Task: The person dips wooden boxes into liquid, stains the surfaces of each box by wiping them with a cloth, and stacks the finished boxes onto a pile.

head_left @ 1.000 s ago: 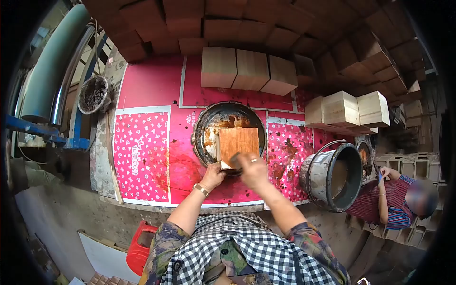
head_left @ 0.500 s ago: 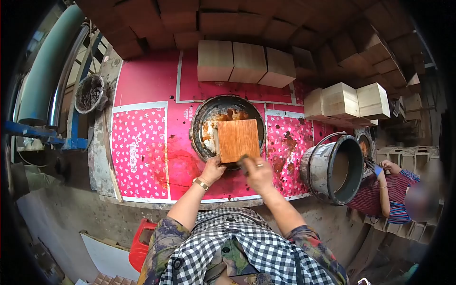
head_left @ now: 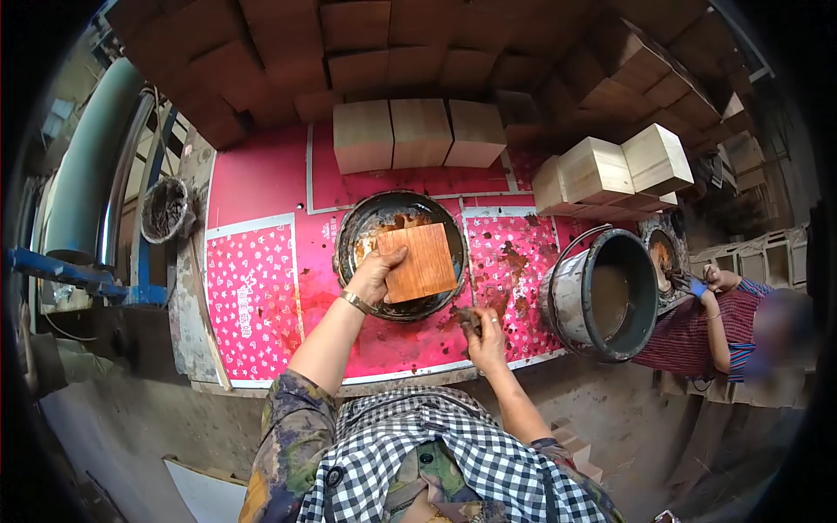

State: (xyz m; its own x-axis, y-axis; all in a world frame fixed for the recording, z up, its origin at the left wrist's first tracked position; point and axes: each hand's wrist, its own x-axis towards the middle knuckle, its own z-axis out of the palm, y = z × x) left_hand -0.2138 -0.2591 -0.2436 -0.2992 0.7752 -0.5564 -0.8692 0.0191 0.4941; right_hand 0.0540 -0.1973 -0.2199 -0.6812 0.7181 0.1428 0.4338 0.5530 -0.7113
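An orange-brown stained wooden box (head_left: 422,261) is held over a round black basin (head_left: 349,237) streaked with brown stain. My left hand (head_left: 373,277) grips the box at its left side, thumb on the upper face. Lower right of the basin, my right hand (head_left: 486,338) is closed round a small dark, stained pad (head_left: 472,321), apart from the box. The basin stands on a pink patterned covering (head_left: 253,301) spotted with brown.
Pale wooden boxes (head_left: 422,132) line the back, with more (head_left: 597,170) at the right. A grey bucket (head_left: 567,296) holds murky liquid. A mesh-like bin (head_left: 166,209) hangs left. A co-worker (head_left: 697,340) is at the right. Dark brown boxes (head_left: 418,39) are stacked behind.
My right hand has drawn away from the box, down and right, with the dark pad. My left hand has shifted up along the box, which is now tilted. The view has shifted.
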